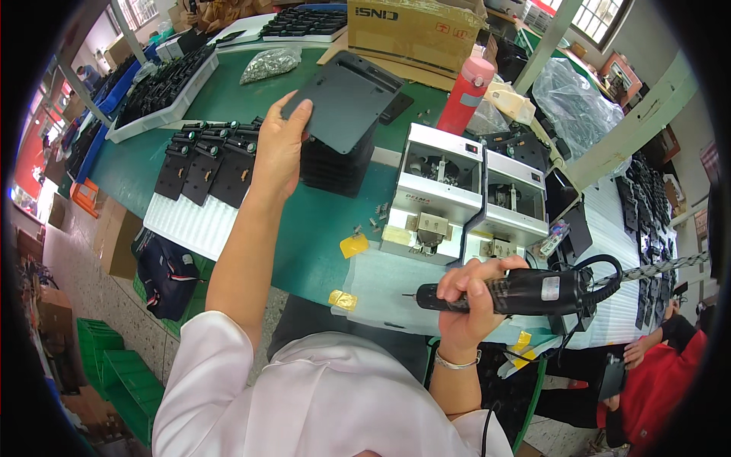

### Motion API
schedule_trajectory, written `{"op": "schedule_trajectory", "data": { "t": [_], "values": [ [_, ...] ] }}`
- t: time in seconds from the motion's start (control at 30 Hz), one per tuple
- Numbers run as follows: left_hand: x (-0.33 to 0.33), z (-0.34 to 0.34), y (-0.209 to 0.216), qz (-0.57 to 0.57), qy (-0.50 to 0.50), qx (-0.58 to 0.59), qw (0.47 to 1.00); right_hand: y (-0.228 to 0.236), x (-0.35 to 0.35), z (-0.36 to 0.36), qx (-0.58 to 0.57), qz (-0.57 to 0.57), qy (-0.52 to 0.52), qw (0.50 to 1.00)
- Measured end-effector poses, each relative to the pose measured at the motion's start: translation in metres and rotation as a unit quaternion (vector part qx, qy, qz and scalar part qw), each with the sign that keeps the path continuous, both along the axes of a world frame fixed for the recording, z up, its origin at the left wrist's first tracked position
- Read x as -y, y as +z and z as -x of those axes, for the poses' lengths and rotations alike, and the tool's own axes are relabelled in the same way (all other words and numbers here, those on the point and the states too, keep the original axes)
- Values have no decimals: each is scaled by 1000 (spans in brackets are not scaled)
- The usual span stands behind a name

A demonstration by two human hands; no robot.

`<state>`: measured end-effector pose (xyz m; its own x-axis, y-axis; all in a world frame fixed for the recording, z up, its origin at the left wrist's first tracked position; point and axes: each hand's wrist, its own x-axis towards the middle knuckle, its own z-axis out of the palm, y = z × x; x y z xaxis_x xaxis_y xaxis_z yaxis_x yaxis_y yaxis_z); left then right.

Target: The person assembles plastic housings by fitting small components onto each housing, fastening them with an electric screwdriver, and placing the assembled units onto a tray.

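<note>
My left hand point(278, 148) grips a flat dark grey plate point(343, 107) by its near left corner, thumb on top. The plate is tilted above a stack of similar dark plates point(335, 171) on the green table. In my right hand point(468, 305) is a black electric screwdriver point(541, 293), its thin bit pointing left over a pale cloth point(381, 286) at the table's front edge. Two white boxy screw feeders point(434, 199) stand just beyond that hand, side by side. Loose small metal parts point(375, 221) lie left of them.
Dark plates with fitted parts point(205, 164) lie on a white ribbed sheet point(179, 225) at left. Behind are a bag of small parts point(270, 64), a cardboard box point(411, 34) and a red bottle point(464, 95). A person in red point(670, 381) sits at lower right.
</note>
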<state>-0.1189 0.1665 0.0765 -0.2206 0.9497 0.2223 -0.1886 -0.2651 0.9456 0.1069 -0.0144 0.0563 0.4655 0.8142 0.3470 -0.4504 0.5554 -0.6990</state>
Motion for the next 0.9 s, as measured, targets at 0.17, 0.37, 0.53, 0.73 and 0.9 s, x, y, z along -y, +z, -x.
{"op": "schedule_trajectory", "data": {
  "t": [0.17,0.37,0.53,0.73,0.9],
  "values": [
    [-10,-5,-10,7,68,-2,998,-3,-8,6,30,-14,26,999],
    [-11,-10,-36,16,202,-201,958,-8,-12,4,14,9,10,1000],
    [-6,-18,-43,34,236,-291,927,-13,-13,1,71,-1,-11,997],
    [-8,-7,-58,-2,260,-374,890,-11,-12,3,28,13,-13,999],
    [-5,-6,-63,-41,306,-415,856,-8,-7,6,38,13,-24,999]
  ]
}}
